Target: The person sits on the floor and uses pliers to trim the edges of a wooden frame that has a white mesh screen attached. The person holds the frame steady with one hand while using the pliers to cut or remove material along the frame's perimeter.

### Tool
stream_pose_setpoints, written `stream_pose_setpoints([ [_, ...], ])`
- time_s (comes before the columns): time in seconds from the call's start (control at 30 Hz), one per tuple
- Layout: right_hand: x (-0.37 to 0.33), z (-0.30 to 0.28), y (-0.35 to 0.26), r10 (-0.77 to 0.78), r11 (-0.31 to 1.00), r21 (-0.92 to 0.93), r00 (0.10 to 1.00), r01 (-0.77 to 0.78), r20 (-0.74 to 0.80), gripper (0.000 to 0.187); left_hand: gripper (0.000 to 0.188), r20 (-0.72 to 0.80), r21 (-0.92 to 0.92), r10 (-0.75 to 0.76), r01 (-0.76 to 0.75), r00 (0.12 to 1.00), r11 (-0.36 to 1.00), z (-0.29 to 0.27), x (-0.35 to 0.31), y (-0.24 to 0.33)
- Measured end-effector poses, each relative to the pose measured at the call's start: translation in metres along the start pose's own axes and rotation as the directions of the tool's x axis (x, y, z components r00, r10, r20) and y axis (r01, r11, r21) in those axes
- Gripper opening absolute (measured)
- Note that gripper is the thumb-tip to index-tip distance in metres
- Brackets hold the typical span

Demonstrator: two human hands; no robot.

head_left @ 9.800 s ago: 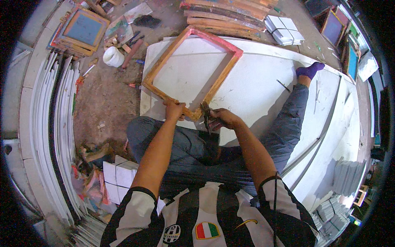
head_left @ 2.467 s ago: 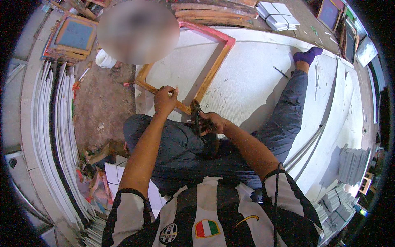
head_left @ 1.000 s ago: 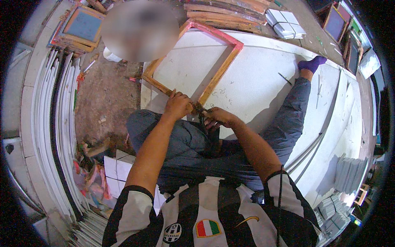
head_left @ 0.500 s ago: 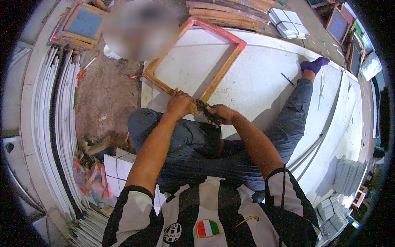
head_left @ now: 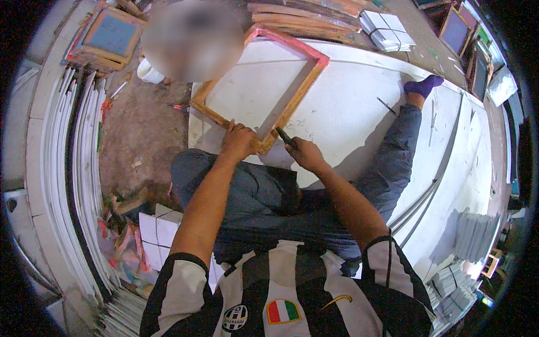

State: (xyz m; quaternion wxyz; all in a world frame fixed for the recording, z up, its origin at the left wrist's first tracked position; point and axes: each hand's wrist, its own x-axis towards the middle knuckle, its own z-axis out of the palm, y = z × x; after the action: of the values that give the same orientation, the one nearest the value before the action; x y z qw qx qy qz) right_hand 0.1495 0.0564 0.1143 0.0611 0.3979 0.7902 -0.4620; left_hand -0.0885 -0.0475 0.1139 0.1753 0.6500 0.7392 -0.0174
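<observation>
A rectangular wooden frame (head_left: 297,103), bare wood on its near sides and painted pink-red along the far one, lies tilted across a white board (head_left: 337,101). My left hand (head_left: 238,141) is closed over the frame's near-left side, close to the corner nearest me. In my right hand (head_left: 306,154), closed, is a dark hand tool (head_left: 284,136); its exact kind does not show. The tool's tip meets the right-hand side of the frame, just above that near corner. Thin curled scraps (head_left: 300,124) lie on the board right of the frame.
Stacked thin white strips (head_left: 56,163) run along the left. Another person, blurred, sits at the far left beside a white container (head_left: 150,72). Wooden slats (head_left: 303,21) and a strapped white bundle (head_left: 387,31) lie at the back. My outstretched leg (head_left: 393,146) crosses the board.
The dark tool has moved from the near corner up onto the frame's right side, and it now points away from me. My left hand has shifted slightly left, still gripping the frame.
</observation>
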Motion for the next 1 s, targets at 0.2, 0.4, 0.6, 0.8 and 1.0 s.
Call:
stream_pose_setpoints([
  [0.2,-0.006,0.004,0.033,-0.004,0.772,0.596,0.936,-0.221,0.352,0.048,0.048,-0.009,0.038,0.019,-0.018,1.0,0.999,0.007,0.003,0.0],
  [0.4,-0.002,0.01,0.021,-0.106,0.938,0.342,0.901,-0.049,0.42,0.046,0.049,0.036,0.052,0.01,-0.012,0.999,0.999,0.012,0.001,-0.002],
  [0.6,0.008,-0.021,-0.002,0.088,0.979,0.128,0.897,-0.158,0.433,0.047,0.041,-0.222,-0.16,-0.072,0.037,0.972,0.986,0.01,-0.038,0.034],
  [0.8,-0.001,-0.017,0.01,0.109,0.956,0.218,0.93,-0.195,0.351,0.038,0.031,-0.355,0.018,-0.204,0.225,0.912,0.974,0.034,-0.035,0.074],
  [1.0,-0.003,-0.015,0.004,0.081,0.97,0.2,0.96,-0.138,0.268,0.035,0.029,-0.472,0.128,-0.104,0.184,0.875,0.975,0.056,-0.023,0.073],
])
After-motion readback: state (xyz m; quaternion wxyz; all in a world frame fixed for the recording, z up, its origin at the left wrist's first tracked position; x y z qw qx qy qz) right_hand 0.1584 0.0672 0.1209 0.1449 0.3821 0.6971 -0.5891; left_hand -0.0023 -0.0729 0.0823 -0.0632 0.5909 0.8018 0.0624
